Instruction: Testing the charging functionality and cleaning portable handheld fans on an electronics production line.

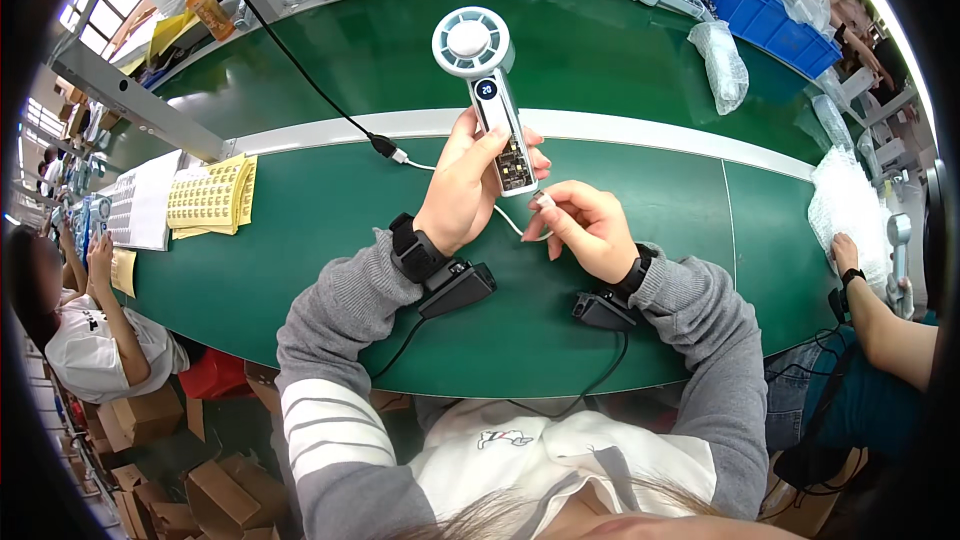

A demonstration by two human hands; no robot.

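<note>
My left hand [456,185] is wrapped round the handle of a white handheld fan [472,44], held upright above the green table [660,330]. A small round display [487,89] on the handle is lit, and a bare circuit board [515,168] shows at its lower end. Just below and right of the handle's base, my right hand [592,230] pinches the small plug [542,199] of a white cable [508,223]. The plug's tip is close to the base; whether they touch, I cannot tell. The cable passes behind my left hand to a black connector [384,146].
Yellow and white label sheets [212,195] lie at the left. A blue crate [765,5] and a bubble-wrapped item [720,65] stand at the back right. Co-workers sit on both sides; one person's hand [845,252] rests on bubble wrap [838,205]. A black cord [290,55] hangs down from above.
</note>
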